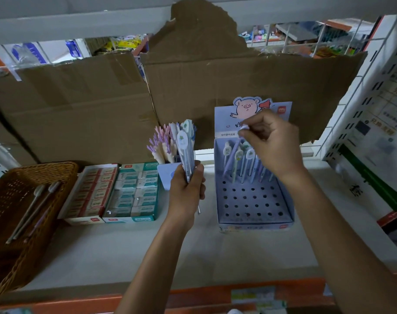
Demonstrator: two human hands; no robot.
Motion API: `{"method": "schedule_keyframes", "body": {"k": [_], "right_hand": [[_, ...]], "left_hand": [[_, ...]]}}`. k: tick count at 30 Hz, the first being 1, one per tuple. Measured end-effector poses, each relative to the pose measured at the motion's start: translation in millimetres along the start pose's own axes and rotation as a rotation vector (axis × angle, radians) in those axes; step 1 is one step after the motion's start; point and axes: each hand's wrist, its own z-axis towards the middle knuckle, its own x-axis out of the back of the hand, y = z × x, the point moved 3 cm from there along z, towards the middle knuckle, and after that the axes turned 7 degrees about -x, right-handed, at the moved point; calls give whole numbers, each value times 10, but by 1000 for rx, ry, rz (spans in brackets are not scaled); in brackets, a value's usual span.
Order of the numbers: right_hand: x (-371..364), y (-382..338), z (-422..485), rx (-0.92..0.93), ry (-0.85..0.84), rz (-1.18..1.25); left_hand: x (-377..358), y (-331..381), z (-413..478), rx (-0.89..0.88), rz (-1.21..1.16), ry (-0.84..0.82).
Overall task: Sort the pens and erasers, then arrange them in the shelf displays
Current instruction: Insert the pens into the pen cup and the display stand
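My left hand [186, 193] grips a bunch of pens [185, 146] with oval toppers, held upright above the shelf. My right hand [272, 141] pinches the top of a purple pen [232, 158] that leans over the back rows of the blue pig-themed pen display [254, 200]. Several pens stand in its rear holes; the front holes are bare. Behind my left hand a small blue holder [167, 172] carries purple and cream pens [162, 146]. Two trays of boxed erasers stand to the left, one red [91, 193] and one teal [134, 191].
A brown wicker basket [2, 223] at far left holds a few loose pens [32, 211]. Torn cardboard [193, 82] backs the shelf. A white wire grid and perforated panel [374, 98] close the right side. The shelf's orange front edge [193, 295] runs along the bottom.
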Motion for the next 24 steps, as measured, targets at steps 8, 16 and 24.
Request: {"method": "schedule_keyframes", "body": {"k": [8, 16, 24], "right_hand": [[-185, 83, -71, 107, -52, -146], [-161, 143, -70, 115, -33, -183], [-305, 167, -112, 327, -112, -439]], "left_hand": [[-40, -34, -52, 43, 34, -29], [-48, -21, -104, 49, 6, -35], [-39, 6, -148, -29, 59, -67]]}}
